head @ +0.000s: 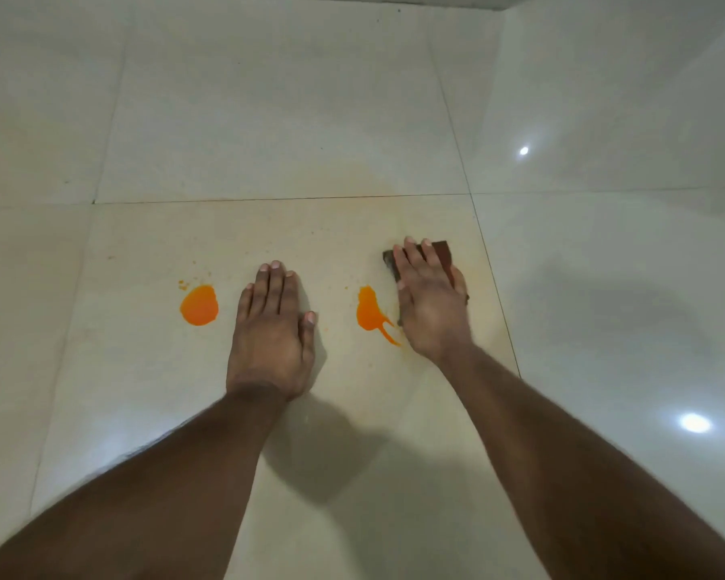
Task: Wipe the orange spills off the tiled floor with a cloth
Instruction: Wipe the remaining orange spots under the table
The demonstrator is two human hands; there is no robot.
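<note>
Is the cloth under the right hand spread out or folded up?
Folded, it seems: the cloth shows only as a small dark pad with straight edges under the flat right hand. Most of it is hidden.

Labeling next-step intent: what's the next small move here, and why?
Probably slide the right hand with the brown cloth left over the nearer orange spill: that spill lies just beside the hand, unwiped, while the left hand rests flat on the tiled floor.
</note>
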